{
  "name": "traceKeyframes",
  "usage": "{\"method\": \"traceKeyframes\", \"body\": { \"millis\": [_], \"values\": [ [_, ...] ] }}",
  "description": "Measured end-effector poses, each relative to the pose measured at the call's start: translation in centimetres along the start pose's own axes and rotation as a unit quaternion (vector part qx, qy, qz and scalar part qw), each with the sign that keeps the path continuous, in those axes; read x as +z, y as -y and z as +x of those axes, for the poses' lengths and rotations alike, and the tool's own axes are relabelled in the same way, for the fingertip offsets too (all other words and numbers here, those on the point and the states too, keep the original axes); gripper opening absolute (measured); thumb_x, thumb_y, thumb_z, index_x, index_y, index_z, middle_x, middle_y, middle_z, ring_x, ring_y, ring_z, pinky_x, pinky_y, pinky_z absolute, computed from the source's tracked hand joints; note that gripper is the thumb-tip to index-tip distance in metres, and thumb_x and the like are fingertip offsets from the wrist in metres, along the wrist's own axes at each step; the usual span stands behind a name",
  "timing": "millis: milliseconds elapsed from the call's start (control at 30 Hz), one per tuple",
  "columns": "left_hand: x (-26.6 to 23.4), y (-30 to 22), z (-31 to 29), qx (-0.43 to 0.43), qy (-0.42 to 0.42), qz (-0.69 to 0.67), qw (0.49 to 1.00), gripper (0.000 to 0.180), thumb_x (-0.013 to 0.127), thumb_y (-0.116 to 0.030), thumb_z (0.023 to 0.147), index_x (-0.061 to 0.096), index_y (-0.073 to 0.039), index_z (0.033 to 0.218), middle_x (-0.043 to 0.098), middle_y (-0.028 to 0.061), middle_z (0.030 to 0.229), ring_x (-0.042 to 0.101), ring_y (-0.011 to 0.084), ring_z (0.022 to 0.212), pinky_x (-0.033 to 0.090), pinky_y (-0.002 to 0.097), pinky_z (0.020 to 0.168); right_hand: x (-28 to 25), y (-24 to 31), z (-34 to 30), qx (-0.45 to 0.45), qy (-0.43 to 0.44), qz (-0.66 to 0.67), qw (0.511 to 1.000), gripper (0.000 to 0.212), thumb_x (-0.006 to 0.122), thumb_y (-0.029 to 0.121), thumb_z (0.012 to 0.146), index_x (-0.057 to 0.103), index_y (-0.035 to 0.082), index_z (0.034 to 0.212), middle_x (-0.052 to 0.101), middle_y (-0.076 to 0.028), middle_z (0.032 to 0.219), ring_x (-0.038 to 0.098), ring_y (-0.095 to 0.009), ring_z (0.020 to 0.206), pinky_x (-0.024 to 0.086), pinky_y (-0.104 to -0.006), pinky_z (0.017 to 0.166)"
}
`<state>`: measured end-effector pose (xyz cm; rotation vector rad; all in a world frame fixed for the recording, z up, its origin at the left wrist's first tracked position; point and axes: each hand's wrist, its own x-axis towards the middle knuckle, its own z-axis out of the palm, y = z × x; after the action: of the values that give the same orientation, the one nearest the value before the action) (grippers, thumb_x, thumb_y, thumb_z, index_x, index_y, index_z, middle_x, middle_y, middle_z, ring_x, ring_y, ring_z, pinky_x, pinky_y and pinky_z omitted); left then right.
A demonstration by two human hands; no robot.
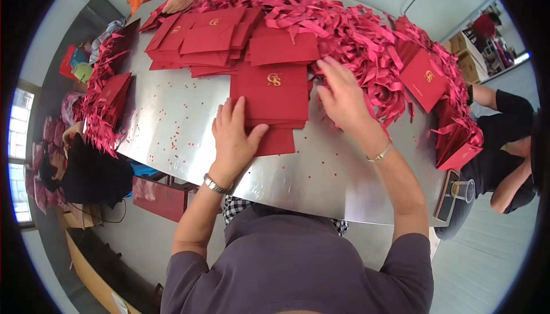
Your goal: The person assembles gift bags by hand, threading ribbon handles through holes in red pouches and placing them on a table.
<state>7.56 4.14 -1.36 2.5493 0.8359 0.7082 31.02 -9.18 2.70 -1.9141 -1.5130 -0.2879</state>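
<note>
In front of me lies a stack of flat red paper gift bags (272,99), the top one bearing a gold emblem. My left hand (235,142) rests at the stack's lower left edge, fingers stretched and thumb apart, touching the bags. My right hand (345,97) is at the stack's right side, fingers spread and nothing seen in them. Its fingertips are near another red bag (285,49) that overlaps the top of the stack. Beyond the right hand spreads a heap of crimson ribbon handles (366,45).
More bags (207,38) are piled at the far left of the metal table (200,148), where red paper dots lie scattered. A co-worker's hand (179,1) touches bags there. Other people sit left and right. A clear cup (467,190) stands by the right table corner.
</note>
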Motion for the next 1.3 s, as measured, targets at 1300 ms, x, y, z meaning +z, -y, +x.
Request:
{"method": "traceKeyframes", "body": {
  "millis": [1300],
  "values": [
    [-1.6, -3.9, 6.1, 0.157, 0.241, 0.036, 0.957, 0.047, 0.076, -0.016, 0.072, 0.062, -0.004, 0.116, 0.058, 0.0113, 0.108, 0.053, 0.0304, 0.109, 0.037, 0.0452, 0.097, -4.5, 4.3, -6.9, -0.054, 0.025, 0.069, 0.996, 0.017, 0.061, -0.003, 0.084, 0.067, 0.001, 0.099, 0.067, -0.014, 0.104, 0.064, -0.028, 0.098, 0.048, -0.0387, 0.091]
  ]
}}
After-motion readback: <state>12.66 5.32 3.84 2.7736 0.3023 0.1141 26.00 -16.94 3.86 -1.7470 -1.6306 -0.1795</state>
